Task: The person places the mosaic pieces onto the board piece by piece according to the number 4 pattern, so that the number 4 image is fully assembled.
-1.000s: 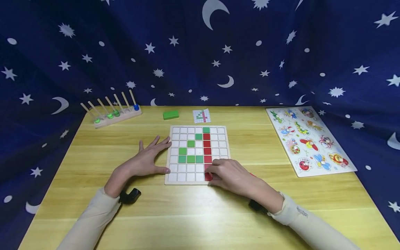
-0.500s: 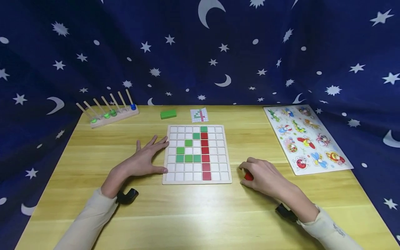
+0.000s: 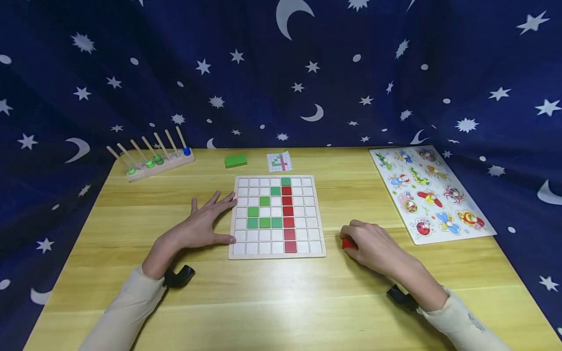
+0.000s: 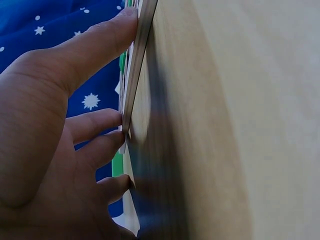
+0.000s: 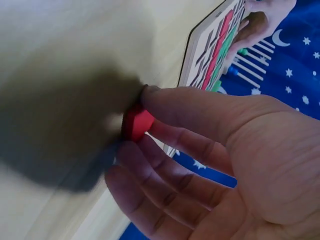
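A wooden grid board (image 3: 277, 252) lies mid-table, its white squares partly filled with green and red tiles. My left hand (image 3: 206, 225) rests flat beside the board's left edge, thumb and fingertips touching its rim (image 4: 134, 75). My right hand (image 3: 371, 243) sits on the table to the right of the board, curled over a small red tile (image 3: 348, 243). In the right wrist view the thumb and fingers pinch that red tile (image 5: 136, 122) against the tabletop.
A green block (image 3: 235, 161) and a small pattern card (image 3: 279, 162) lie behind the board. A peg rack with green and blue beads (image 3: 151, 157) stands at back left. An insect puzzle board (image 3: 430, 192) lies at right. Starry blue cloth surrounds the table.
My right hand left the board's bottom row, moved right onto the table and closed on a red tile. The left hand has stayed put.
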`<action>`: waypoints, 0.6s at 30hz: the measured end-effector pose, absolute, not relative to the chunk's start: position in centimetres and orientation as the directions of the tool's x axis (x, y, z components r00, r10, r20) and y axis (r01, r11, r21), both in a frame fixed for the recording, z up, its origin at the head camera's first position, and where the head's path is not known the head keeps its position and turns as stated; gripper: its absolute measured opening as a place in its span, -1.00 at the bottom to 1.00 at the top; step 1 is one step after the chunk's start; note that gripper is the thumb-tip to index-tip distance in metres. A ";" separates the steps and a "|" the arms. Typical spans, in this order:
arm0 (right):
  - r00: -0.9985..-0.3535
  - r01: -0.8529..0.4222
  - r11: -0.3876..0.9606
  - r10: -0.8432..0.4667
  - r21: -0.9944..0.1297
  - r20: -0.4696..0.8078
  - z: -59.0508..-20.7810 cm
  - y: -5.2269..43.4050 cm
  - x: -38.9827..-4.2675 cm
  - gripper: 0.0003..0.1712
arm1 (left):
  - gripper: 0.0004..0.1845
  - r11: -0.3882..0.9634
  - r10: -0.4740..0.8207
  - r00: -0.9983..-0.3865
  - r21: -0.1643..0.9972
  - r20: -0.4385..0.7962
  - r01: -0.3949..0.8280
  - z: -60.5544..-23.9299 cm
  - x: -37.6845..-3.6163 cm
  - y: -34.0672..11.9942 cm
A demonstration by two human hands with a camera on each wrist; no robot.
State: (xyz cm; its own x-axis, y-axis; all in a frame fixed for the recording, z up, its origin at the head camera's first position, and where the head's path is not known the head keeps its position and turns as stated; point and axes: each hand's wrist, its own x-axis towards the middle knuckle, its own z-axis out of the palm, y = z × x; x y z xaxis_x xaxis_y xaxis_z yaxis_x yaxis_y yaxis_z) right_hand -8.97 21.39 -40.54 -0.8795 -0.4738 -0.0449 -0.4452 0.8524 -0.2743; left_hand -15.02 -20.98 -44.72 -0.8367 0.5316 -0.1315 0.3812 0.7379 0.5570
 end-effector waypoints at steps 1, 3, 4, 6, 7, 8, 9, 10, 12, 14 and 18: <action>-0.875 -0.454 0.845 -0.483 -0.282 -0.040 -40.5 21.1 -9.1 -0.77 | 0.09 0.738 0.533 -0.836 0.555 -0.131 0.383 -44.7 -15.0 -21.0; -0.865 -0.473 0.832 -0.501 -0.290 -0.023 -40.5 20.5 -9.4 -0.77 | 0.09 0.739 0.535 -0.835 0.551 -0.130 0.388 -44.6 -15.0 -21.0; -0.860 -0.485 0.824 -0.511 -0.292 -0.013 -40.5 20.1 -9.6 -0.77 | 0.09 0.739 0.535 -0.835 0.551 -0.130 0.388 -44.6 -15.0 -21.0; -0.848 -0.508 0.808 -0.530 -0.299 0.010 -40.4 19.4 -10.1 -0.78 | 0.09 0.738 0.536 -0.834 0.552 -0.130 0.388 -44.6 -15.0 -21.0; -0.842 -0.519 0.799 -0.539 -0.304 0.022 -40.4 18.9 -10.4 -0.79 | 0.08 0.739 0.535 -0.835 0.552 -0.131 0.386 -44.6 -14.9 -21.0; -0.836 -0.531 0.790 -0.547 -0.307 0.038 -40.3 18.5 -10.6 -0.79 | 0.08 0.738 0.534 -0.835 0.554 -0.132 0.384 -44.6 -14.9 -21.0; -0.829 -0.544 0.779 -0.557 -0.311 0.052 -40.3 18.1 -10.9 -0.79 | 0.08 0.738 0.532 -0.836 0.555 -0.132 0.382 -44.5 -14.9 -21.0; -0.820 -0.557 0.768 -0.568 -0.317 0.065 -40.3 17.7 -11.1 -0.79 | 0.08 0.738 0.532 -0.836 0.557 -0.132 0.382 -44.5 -14.9 -21.0; -0.807 -0.577 0.747 -0.584 -0.331 0.088 -40.3 16.8 -11.6 -0.79 | 0.08 0.737 0.532 -0.837 0.558 -0.129 0.382 -44.5 -14.9 -21.0; -0.793 -0.593 0.727 -0.601 -0.346 0.098 -40.4 16.1 -12.2 -0.77 | 0.08 0.736 0.533 -0.837 0.558 -0.127 0.384 -44.5 -14.9 -21.0; -0.780 -0.602 0.703 -0.619 -0.378 0.091 -40.8 15.1 -13.1 -0.76 | 0.08 0.732 0.538 -0.834 0.559 -0.124 0.389 -44.5 -14.9 -21.0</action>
